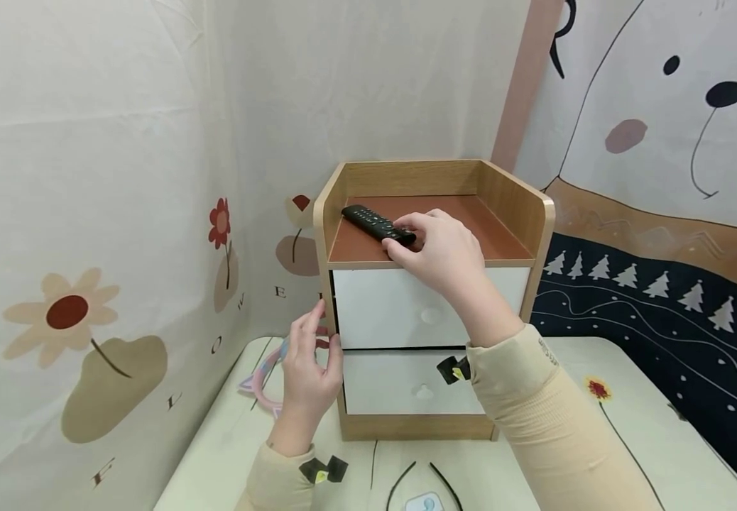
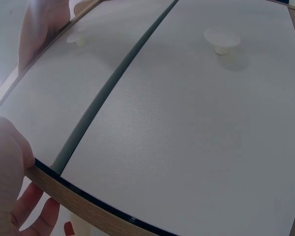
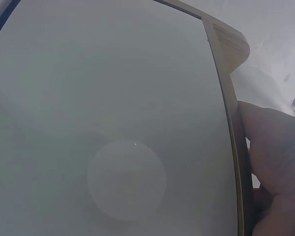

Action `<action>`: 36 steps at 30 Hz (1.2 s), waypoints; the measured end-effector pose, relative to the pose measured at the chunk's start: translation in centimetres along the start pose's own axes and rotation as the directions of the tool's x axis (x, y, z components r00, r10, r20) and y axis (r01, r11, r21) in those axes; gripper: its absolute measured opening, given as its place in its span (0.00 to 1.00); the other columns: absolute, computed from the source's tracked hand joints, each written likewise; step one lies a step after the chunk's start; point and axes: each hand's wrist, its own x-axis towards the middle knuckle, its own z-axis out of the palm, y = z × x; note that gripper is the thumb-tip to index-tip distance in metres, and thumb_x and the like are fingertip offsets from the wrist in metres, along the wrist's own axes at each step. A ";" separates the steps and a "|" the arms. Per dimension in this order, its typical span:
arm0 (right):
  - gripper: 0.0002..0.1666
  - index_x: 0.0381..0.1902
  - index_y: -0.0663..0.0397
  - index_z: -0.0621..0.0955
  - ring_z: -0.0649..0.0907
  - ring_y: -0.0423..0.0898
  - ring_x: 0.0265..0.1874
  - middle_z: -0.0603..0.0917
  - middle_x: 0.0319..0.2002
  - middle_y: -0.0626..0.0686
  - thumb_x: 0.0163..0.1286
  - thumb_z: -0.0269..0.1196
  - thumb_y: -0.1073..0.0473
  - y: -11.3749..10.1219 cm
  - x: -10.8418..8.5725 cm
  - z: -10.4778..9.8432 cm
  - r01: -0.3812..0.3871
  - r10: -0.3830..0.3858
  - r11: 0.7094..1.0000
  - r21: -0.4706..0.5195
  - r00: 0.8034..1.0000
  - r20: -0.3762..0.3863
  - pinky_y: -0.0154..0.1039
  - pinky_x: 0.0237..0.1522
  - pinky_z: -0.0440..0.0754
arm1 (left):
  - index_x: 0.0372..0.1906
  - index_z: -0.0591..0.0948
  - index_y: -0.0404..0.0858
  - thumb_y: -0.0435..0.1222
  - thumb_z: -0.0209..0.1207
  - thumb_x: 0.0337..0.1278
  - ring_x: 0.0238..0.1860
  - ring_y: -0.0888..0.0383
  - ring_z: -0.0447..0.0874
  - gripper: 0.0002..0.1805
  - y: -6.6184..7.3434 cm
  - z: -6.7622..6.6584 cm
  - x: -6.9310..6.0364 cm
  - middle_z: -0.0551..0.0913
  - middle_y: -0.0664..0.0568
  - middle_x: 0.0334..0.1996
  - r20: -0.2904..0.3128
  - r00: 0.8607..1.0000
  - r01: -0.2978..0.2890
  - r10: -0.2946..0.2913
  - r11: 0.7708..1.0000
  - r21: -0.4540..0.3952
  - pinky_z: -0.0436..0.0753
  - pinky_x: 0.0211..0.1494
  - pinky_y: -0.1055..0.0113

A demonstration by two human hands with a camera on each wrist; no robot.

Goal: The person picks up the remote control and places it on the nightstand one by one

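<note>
A black remote control (image 1: 368, 221) lies slantwise over the brown top shelf of a small wooden cabinet (image 1: 416, 427). My right hand (image 1: 441, 248) pinches its near right end between thumb and fingers. In the right wrist view this hand (image 3: 278, 167) is at the shelf's wooden front edge, and the remote is hidden there. My left hand (image 1: 311, 365) touches the cabinet's left side, thumb at the front edge and fingers extended along the outer side. The left wrist view shows that thumb and those fingers (image 2: 48, 216) beside the wooden edge.
Two white drawers, an upper one (image 1: 381, 305) and a lower one (image 1: 381, 383), carry pale knobs. A pink headband (image 1: 258, 387) lies left of the cabinet on the pale tabletop (image 1: 215, 440). Two thin dark strips and a white-and-blue item (image 1: 424, 502) are at the front. Patterned cloth hangs behind.
</note>
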 end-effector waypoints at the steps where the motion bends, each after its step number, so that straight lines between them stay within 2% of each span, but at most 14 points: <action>1: 0.22 0.61 0.37 0.90 0.84 0.49 0.44 0.85 0.48 0.49 0.74 0.70 0.39 0.1 -0.1 0.1 0.009 -0.008 1.000 0.004 1.000 -0.015 0.49 0.43 0.83 | 0.80 0.71 0.31 0.19 0.63 0.62 0.47 0.50 0.85 0.40 0.0 0.0 0.0 0.81 0.34 0.58 0.000 1.000 -0.001 0.001 1.000 0.001 0.92 0.44 0.70; 4: 0.20 0.60 0.40 0.90 0.84 0.49 0.41 0.85 0.48 0.50 0.75 0.71 0.43 0.4 -0.5 0.5 0.053 -0.050 0.998 0.030 0.995 -0.091 0.47 0.39 0.81 | 0.80 0.71 0.31 0.19 0.63 0.62 0.46 0.50 0.86 0.39 -0.1 0.0 -0.1 0.81 0.34 0.58 -0.002 1.000 -0.005 0.005 1.000 0.001 0.91 0.43 0.71; 6: 0.18 0.58 0.43 0.91 0.85 0.49 0.39 0.85 0.48 0.52 0.75 0.71 0.46 0.6 -0.9 1.0 0.103 -0.095 0.994 0.046 0.982 -0.161 0.45 0.37 0.79 | 0.80 0.71 0.30 0.19 0.62 0.61 0.46 0.50 0.86 0.39 0.0 0.1 -0.1 0.81 0.33 0.57 -0.005 1.000 -0.008 0.008 1.000 -0.001 0.91 0.43 0.71; 10: 0.14 0.54 0.50 0.91 0.85 0.50 0.37 0.86 0.47 0.55 0.76 0.71 0.53 1.2 -1.9 1.7 0.229 -0.205 0.972 0.049 0.933 -0.295 0.44 0.35 0.80 | 0.80 0.71 0.30 0.19 0.62 0.61 0.45 0.49 0.86 0.39 0.0 0.1 -0.2 0.81 0.33 0.57 -0.010 1.000 -0.006 0.006 1.000 -0.006 0.90 0.44 0.73; 12: 0.13 0.53 0.52 0.91 0.86 0.51 0.39 0.87 0.46 0.57 0.76 0.71 0.55 1.5 -2.4 2.0 0.282 -0.249 0.958 0.052 0.907 -0.339 0.45 0.36 0.83 | 0.80 0.71 0.30 0.19 0.62 0.61 0.45 0.49 0.86 0.39 0.0 0.1 -0.3 0.81 0.33 0.58 -0.011 1.000 0.000 0.000 1.000 -0.008 0.90 0.44 0.74; 14: 0.13 0.53 0.53 0.91 0.87 0.51 0.42 0.87 0.47 0.57 0.75 0.72 0.57 1.9 -3.0 2.0 0.315 -0.270 0.947 0.067 0.889 -0.368 0.46 0.40 0.87 | 0.80 0.71 0.31 0.18 0.62 0.61 0.46 0.49 0.86 0.40 0.0 0.2 -0.3 0.81 0.33 0.58 -0.011 1.000 0.005 -0.005 1.000 -0.013 0.90 0.45 0.75; 18: 0.15 0.56 0.54 0.91 0.89 0.50 0.48 0.89 0.52 0.55 0.73 0.74 0.59 3.2 -4.2 1.7 0.345 -0.264 0.929 0.134 0.872 -0.411 0.45 0.49 0.91 | 0.80 0.71 0.31 0.18 0.63 0.61 0.46 0.49 0.86 0.40 0.1 0.3 -0.4 0.80 0.34 0.58 -0.003 1.000 0.011 -0.011 1.000 -0.017 0.89 0.46 0.77; 25: 0.17 0.57 0.57 0.90 0.88 0.50 0.53 0.89 0.54 0.55 0.72 0.72 0.60 5.4 -5.9 0.9 0.407 -0.275 0.888 0.211 0.841 -0.466 0.25 0.59 0.82 | 0.80 0.71 0.31 0.18 0.63 0.61 0.47 0.48 0.86 0.40 0.2 0.4 -0.3 0.80 0.34 0.59 -0.001 1.000 0.024 -0.024 1.000 -0.019 0.87 0.48 0.79; 27: 0.17 0.57 0.57 0.91 0.87 0.50 0.53 0.90 0.54 0.55 0.71 0.71 0.60 5.9 -6.5 0.8 0.419 -0.271 0.880 0.224 0.830 -0.488 0.23 0.60 0.80 | 0.80 0.71 0.31 0.18 0.63 0.61 0.47 0.48 0.86 0.40 0.3 0.4 -0.3 0.80 0.34 0.59 0.001 1.000 0.026 -0.026 1.000 -0.018 0.87 0.48 0.80; 30: 0.19 0.57 0.57 0.90 0.86 0.50 0.51 0.90 0.52 0.57 0.70 0.70 0.60 6.6 -7.4 1.0 0.429 -0.258 0.873 0.233 0.811 -0.526 0.24 0.60 0.80 | 0.80 0.71 0.31 0.19 0.62 0.62 0.47 0.48 0.85 0.39 0.3 0.4 -0.3 0.80 0.33 0.59 0.008 1.000 0.028 -0.028 0.999 -0.017 0.87 0.49 0.80; 36: 0.24 0.62 0.60 0.87 0.87 0.53 0.48 0.91 0.52 0.59 0.68 0.70 0.62 7.8 -9.2 2.3 0.464 -0.250 0.847 0.260 0.779 -0.574 0.27 0.56 0.83 | 0.80 0.71 0.30 0.18 0.63 0.61 0.46 0.48 0.86 0.39 0.3 0.4 0.0 0.80 0.33 0.60 -0.010 1.000 0.018 -0.018 1.000 -0.012 0.90 0.44 0.72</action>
